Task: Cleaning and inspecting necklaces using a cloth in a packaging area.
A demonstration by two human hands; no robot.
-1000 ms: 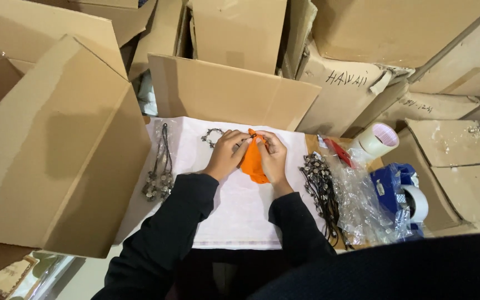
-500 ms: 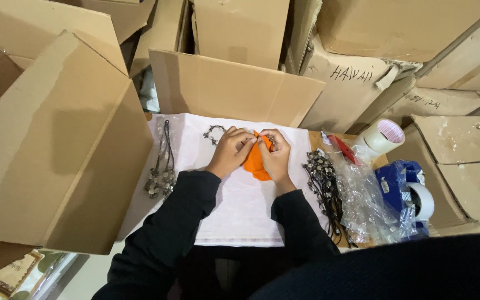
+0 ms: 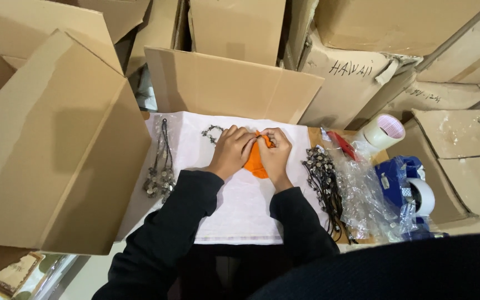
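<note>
Hands, left (image 3: pixel 230 151) and right (image 3: pixel 275 156), pinch the top of a small orange pouch (image 3: pixel 255 162) on white cloth (image 3: pixel 240 205); beaded necklaces (image 3: pixel 324 178) wait beside it, not packed yet

An orange pouch (image 3: pixel 255 161) is pinched between the left hand (image 3: pixel 230 151) and right hand (image 3: pixel 276 154) over a white cloth (image 3: pixel 240 205). Beaded necklaces (image 3: pixel 323 178) are laid just right, a tape roll (image 3: pixel 383 131) beyond, cardboard boxes (image 3: pixel 56 150) around.
</note>
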